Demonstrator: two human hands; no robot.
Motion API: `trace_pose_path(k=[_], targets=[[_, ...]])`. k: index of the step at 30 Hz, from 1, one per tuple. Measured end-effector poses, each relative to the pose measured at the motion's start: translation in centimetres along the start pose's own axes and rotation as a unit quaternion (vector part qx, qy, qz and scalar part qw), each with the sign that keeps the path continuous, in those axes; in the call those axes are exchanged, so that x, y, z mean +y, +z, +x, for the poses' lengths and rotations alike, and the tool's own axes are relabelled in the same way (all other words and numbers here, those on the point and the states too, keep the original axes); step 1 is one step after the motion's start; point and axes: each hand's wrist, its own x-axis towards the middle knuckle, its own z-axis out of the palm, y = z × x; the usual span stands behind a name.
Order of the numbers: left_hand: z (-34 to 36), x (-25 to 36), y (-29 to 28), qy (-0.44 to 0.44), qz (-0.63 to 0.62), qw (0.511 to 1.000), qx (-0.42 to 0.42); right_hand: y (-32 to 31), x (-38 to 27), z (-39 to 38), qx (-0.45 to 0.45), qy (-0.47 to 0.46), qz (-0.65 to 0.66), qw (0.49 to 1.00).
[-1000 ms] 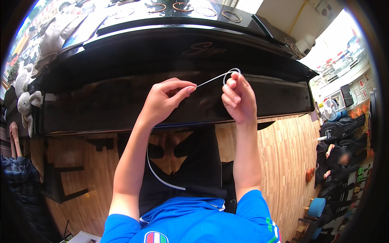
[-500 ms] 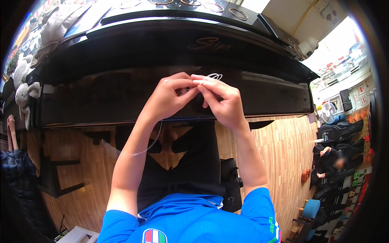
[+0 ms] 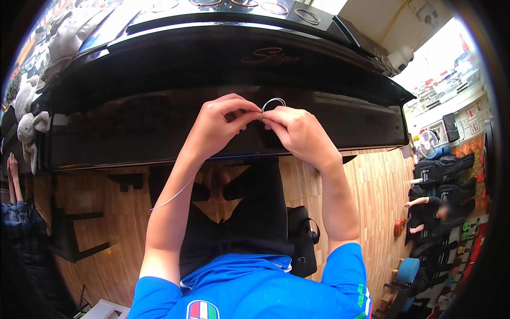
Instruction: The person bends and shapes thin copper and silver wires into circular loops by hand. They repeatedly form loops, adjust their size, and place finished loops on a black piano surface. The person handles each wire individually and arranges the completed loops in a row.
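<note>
In front of the closed piano, my left hand (image 3: 217,126) pinches a thin pale wire (image 3: 274,99) with thumb and fingers. My right hand (image 3: 303,133) grips the same wire, and the fingertips of both hands almost meet. A round loop of it stands up above my right fingers. One loose end trails down across my left forearm. Exactly how the strands cross between my fingertips is hidden.
A black upright piano (image 3: 159,125) spans the view ahead; several coiled rings (image 3: 305,22) lie on its top. A grey plush toy (image 3: 27,127) hangs at its left. A black bag (image 3: 302,250) stands by my legs. Other people sit far left and far right.
My right hand has turned and its fingers have closed in more on the wire. The loop now stands rounder and more upright. The trailing end has shifted along my left forearm.
</note>
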Motion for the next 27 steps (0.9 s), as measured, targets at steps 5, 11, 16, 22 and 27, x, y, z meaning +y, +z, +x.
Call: trace_pose_path(k=[5, 11, 16, 22, 27], targets=[[-0.1, 0.1, -0.3, -0.048, -0.106, 0.993, 0.007, -0.2, 0.5, 0.9, -0.069, -0.017, 0.11, 0.991], [0.2, 0.3, -0.5, -0.039, -0.113, 0.993, 0.018, -1.6, 0.5, 1.5, -0.11, 0.049, 0.219, 0.968], [0.1, 0.3, -0.4, -0.037, -0.087, 0.995, 0.012, -1.5, 1.3, 1.0, -0.119, 0.068, 0.246, 0.96], [0.0, 0.3, -0.9, 0.011, 0.011, 0.999, -0.052, -3.9, 1.3, 2.0, -0.268, 0.12, 0.352, 0.889], [0.3, 0.9, -0.5, -0.039, -0.053, 0.997, -0.052, -3.0, 3.4, 2.0, -0.193, 0.143, 0.511, 0.825]])
